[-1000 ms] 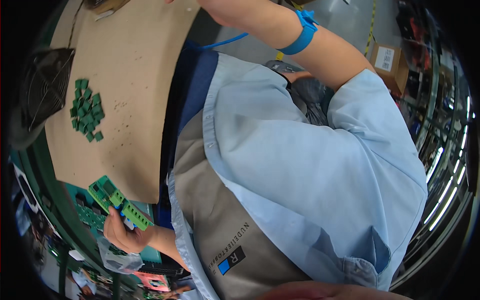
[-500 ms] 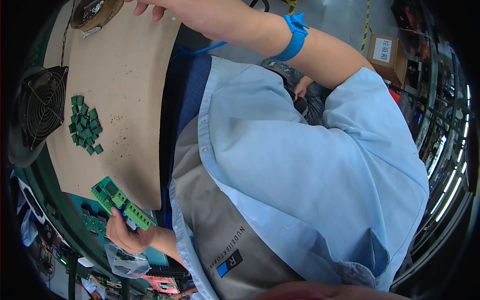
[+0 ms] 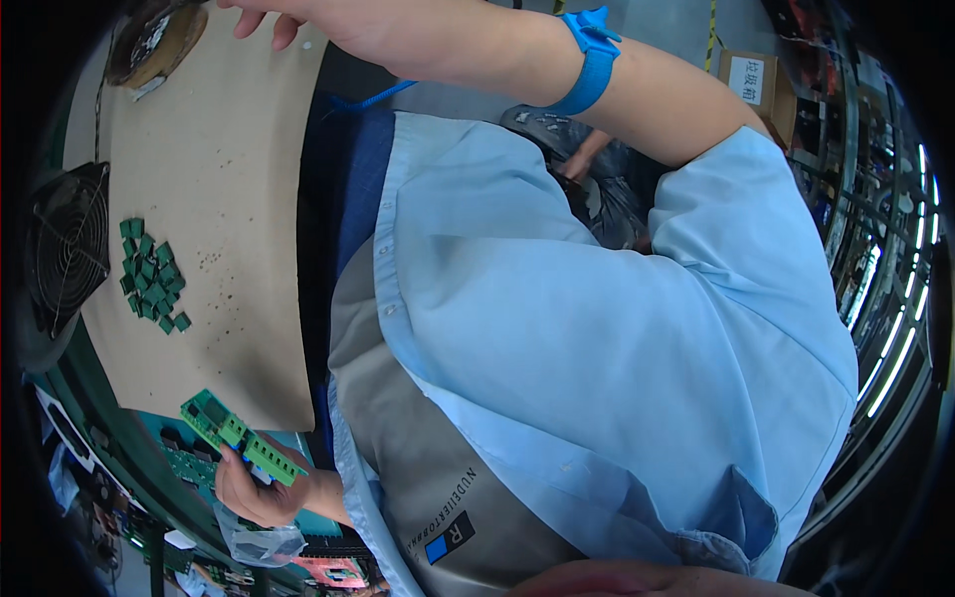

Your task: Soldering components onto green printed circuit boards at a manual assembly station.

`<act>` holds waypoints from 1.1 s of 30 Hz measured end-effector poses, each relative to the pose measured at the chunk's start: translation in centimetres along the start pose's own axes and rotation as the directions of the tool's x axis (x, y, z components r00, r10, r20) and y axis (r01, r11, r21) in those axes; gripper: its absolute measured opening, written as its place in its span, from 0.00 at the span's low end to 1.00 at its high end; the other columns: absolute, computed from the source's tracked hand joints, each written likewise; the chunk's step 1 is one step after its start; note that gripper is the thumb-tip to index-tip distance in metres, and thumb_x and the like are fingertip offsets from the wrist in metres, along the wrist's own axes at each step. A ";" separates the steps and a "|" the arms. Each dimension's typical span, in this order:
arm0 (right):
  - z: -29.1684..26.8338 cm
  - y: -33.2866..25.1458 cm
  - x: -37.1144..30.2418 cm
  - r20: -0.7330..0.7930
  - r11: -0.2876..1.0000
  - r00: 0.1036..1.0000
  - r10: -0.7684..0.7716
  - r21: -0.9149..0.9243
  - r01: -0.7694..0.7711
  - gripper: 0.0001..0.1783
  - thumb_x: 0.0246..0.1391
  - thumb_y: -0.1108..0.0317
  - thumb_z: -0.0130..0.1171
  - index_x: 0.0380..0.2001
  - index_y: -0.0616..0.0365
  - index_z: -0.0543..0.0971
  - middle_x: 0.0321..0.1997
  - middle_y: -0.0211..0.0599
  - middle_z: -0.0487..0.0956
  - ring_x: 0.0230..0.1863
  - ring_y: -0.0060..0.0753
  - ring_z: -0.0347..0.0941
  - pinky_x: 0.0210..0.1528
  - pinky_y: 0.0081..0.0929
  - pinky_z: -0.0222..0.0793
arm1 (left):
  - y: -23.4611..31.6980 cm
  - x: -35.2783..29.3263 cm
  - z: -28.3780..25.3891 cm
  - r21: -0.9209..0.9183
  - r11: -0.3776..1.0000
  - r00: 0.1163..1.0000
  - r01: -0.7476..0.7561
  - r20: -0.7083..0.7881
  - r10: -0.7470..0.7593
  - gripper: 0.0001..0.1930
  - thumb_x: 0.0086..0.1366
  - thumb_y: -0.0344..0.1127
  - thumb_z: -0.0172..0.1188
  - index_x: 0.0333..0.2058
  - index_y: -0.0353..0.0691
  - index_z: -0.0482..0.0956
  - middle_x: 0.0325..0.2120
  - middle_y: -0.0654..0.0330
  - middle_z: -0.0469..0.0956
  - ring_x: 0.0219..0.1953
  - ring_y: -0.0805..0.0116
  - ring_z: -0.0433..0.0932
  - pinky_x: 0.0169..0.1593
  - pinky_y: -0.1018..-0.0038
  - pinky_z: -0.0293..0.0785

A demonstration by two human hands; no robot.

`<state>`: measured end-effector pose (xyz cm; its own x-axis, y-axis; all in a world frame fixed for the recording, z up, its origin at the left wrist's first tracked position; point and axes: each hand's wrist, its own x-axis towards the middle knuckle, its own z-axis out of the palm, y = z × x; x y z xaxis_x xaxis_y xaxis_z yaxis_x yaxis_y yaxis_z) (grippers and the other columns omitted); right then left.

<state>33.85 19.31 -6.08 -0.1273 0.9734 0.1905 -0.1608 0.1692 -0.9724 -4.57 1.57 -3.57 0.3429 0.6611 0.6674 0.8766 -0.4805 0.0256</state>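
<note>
My left hand (image 3: pixel 257 490), low in the picture, grips a green circuit board (image 3: pixel 212 416) by its edge. A row of light green terminal blocks (image 3: pixel 265 458) runs along the board, with blue parts beside it. My right hand (image 3: pixel 284 22) is at the top edge, where the frame cuts it off. Its visible fingers are bent and a little apart; whatever its thumb and forefinger do is out of sight. Close to it stands a round, brown-rimmed pot (image 3: pixel 159 50) with a shiny silvery surface. A heap of small dark green blocks (image 3: pixel 151 279) lies on the tan board (image 3: pixel 249 298).
A black round fan (image 3: pixel 70 244) stands at the tan board's far side. More circuit boards (image 3: pixel 189 463) and a clear plastic bag (image 3: pixel 259 542) lie near my left hand. A blue strap (image 3: pixel 587 65) with a cord circles my right arm. Behind are a cardboard box (image 3: pixel 751 80) and another person's hand (image 3: pixel 577 164).
The view has shifted, so the table, fan and heap appear lower and further left. My left hand keeps its grip on the circuit board; my right hand remains by the pot.
</note>
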 end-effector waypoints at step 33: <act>1.5 -0.7 -1.9 -0.233 0.995 0.967 0.101 -0.005 -0.105 0.19 0.72 0.68 0.50 0.62 0.62 0.70 0.39 0.32 0.77 0.35 0.21 0.71 0.39 0.17 0.69 | 1.0 -0.2 -0.8 -0.099 0.993 0.998 0.056 -0.023 -0.058 0.17 0.54 0.25 0.73 0.44 0.35 0.86 0.36 0.55 0.85 0.33 0.59 0.79 0.40 0.65 0.78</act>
<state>32.70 17.12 -5.53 0.0890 0.9945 0.0550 -0.1417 0.0673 -0.9876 -4.00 0.49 -3.05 0.2836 0.6747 0.6814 0.8564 -0.4979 0.1365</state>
